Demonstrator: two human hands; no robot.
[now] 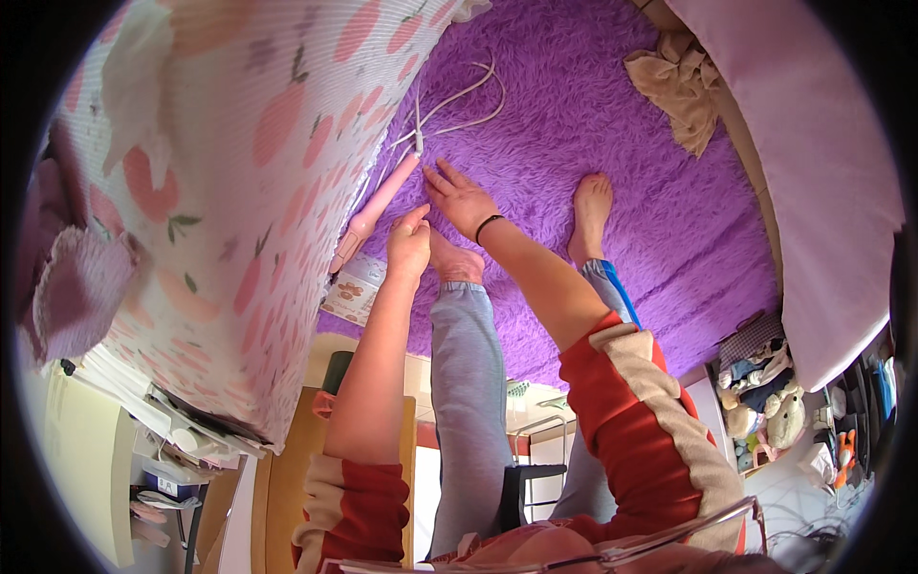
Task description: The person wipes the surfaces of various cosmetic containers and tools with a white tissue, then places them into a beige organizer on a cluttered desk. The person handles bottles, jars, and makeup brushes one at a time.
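My left hand [409,247] is held over the purple shaggy rug, just right of a pink hair curling iron [376,206]; its fingers are curled, and whether anything small is between them cannot be seen. My right hand [459,197], with a black band at the wrist, is spread over the rug with nothing in it. The curling iron lies slanted beside the patterned bedding. From its upper end a white cord [470,90] loops across the rug. Near the iron's lower end sits a box with printed patterns [353,293]. My bare feet rest on the rug.
Fruit-print bedding [237,179] hangs at the left. The purple rug [545,107] covers the floor ahead, with a crumpled beige cloth [678,86] at the upper right. A pink-covered surface [810,158] borders the right. Plush toys [785,420] fill a container at the lower right.
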